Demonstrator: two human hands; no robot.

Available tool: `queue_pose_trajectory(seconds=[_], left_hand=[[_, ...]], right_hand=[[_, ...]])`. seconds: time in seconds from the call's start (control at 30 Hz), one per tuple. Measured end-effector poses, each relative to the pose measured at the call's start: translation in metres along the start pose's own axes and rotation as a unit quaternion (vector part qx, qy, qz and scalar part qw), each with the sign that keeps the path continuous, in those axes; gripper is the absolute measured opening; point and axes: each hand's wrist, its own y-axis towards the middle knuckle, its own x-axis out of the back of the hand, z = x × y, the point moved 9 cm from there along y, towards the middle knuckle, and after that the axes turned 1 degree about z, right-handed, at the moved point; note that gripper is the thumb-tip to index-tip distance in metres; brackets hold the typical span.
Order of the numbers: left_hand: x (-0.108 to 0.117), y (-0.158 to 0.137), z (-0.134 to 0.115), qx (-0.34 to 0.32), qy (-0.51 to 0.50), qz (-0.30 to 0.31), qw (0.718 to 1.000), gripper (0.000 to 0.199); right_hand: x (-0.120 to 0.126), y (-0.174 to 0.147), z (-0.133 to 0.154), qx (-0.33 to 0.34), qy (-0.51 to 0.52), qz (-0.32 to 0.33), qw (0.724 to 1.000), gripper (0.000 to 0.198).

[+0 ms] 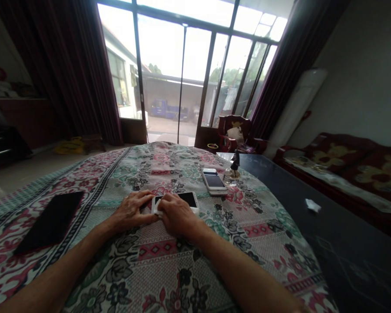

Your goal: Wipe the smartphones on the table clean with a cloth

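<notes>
A white smartphone (190, 199) with a dark screen lies sideways on the patterned tablecloth. My left hand (135, 208) grips its left end, fingers at the far edge and thumb at the near edge. Bent over the phone, my right hand (176, 213) presses a small white wipe (159, 209) against the left part of the screen; most of the wipe is hidden under the fingers. Beyond and to the right rests a second white phone (214, 181), screen up. A large dark tablet (52, 221) lies left of my left forearm.
A small dark ornament on a clear round base (232, 174) stands right of the second phone. The flowered tablecloth (195, 269) covers the round table. On the dark table (339, 243) to the right lies a crumpled white tissue (313, 206). A red wooden sofa (342, 161) stands beyond it.
</notes>
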Motion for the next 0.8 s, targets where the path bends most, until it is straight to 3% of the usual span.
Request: queue_pose_trajectory(seconds=[0.1,0.2,0.3,0.37,0.43,0.6,0.67,0.8], left_hand=[[0.001,0.0,-0.001,-0.008,-0.001,0.001,1.0,0.07],[0.001,-0.001,-0.001,-0.009,-0.004,0.0,1.0,0.072],[0.001,-0.001,-0.001,-0.009,-0.006,-0.001,1.0,0.072],[0.0,-0.001,0.0,-0.008,-0.004,0.0,1.0,0.072],[-0.001,-0.001,0.001,-0.008,-0.001,0.0,1.0,0.071],[-0.001,-0.001,0.0,-0.002,0.007,0.009,1.0,0.073],[-0.001,-0.001,-0.001,0.0,0.005,0.014,1.0,0.075],[0.0,-0.003,-0.003,-0.002,-0.004,0.013,1.0,0.077]], right_hand=[[0.015,-0.006,-0.037,-0.121,-0.028,0.041,0.991,0.017],[0.037,-0.019,-0.079,-0.236,-0.067,0.079,0.966,0.021],[0.058,-0.026,-0.101,-0.297,-0.1,0.041,0.949,0.021],[0.06,-0.02,-0.091,-0.264,-0.094,-0.005,0.96,0.02],[0.049,-0.009,-0.065,-0.186,-0.064,-0.029,0.98,0.018],[0.006,0.002,-0.005,-0.007,0.006,0.003,1.0,0.017],[0.0,0.0,0.0,0.018,0.022,0.023,0.999,0.02],[0.007,0.0,-0.013,0.005,0.05,0.06,0.997,0.03]])
